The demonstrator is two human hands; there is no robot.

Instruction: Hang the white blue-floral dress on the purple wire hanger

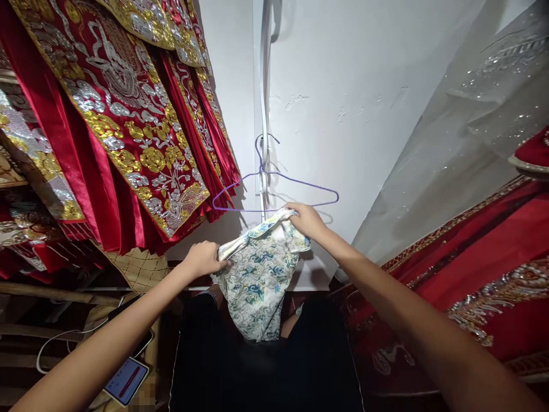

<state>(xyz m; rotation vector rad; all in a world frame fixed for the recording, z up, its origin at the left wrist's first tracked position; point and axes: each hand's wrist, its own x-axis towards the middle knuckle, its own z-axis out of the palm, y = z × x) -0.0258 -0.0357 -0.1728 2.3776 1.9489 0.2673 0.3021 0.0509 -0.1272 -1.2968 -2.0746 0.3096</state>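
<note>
A white garment with a blue and green floral print [259,280] hangs between my two hands, over my lap. My left hand [203,258] grips its upper edge at the left, fingers closed. Higher up, my right hand [305,220] pinches the same edge at the right, so the edge slants upward to the right. Just beyond the garment, a purple wire hanger [300,181] hangs by its hook from a white vertical strip [263,103]. The hanger's bottom bar passes close behind the garment's top edge near my right hand; whether they touch I cannot tell.
Red costumes with gold and silver sequins [141,114] hang at the left. More red embroidered cloth [493,246] lies along the right, below clear plastic sheeting [472,114]. A lit phone [127,380] and a white cable [51,346] rest on wooden slats at lower left. A white wall [343,74] stands ahead.
</note>
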